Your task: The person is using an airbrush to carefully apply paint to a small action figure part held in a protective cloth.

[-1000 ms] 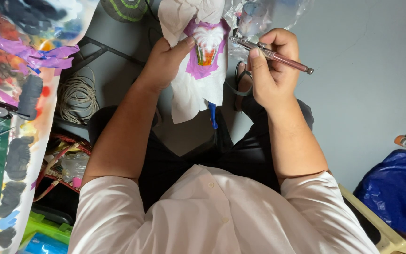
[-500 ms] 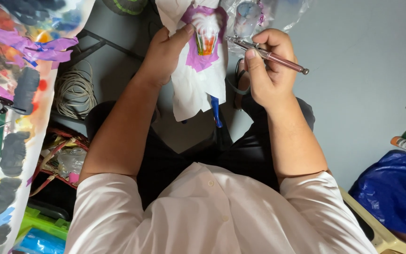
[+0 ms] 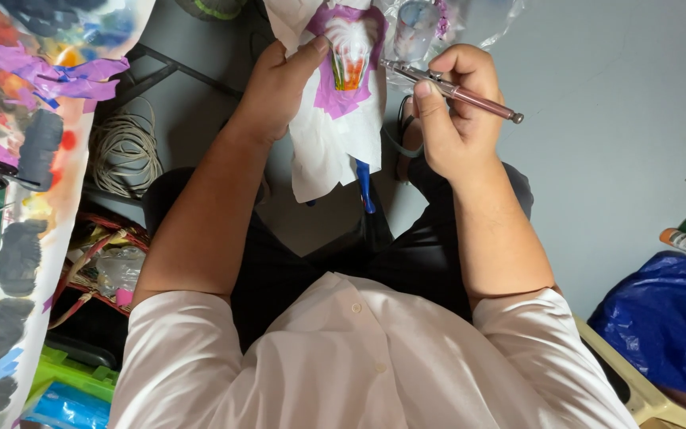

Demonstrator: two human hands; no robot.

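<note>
Two hands busy: left hand [image 3: 279, 87] grips a paper-wrapped piece [image 3: 335, 119] masked in purple tape, right hand [image 3: 454, 111] closed around an airbrush [image 3: 454, 91] aimed at it. Orange-green colour already on the exposed patch; looks partly painted, masking not yet removed.

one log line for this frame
left hand: holds paper-wrapped piece | right hand: holds airbrush | tip: near piece's purple tape
</note>
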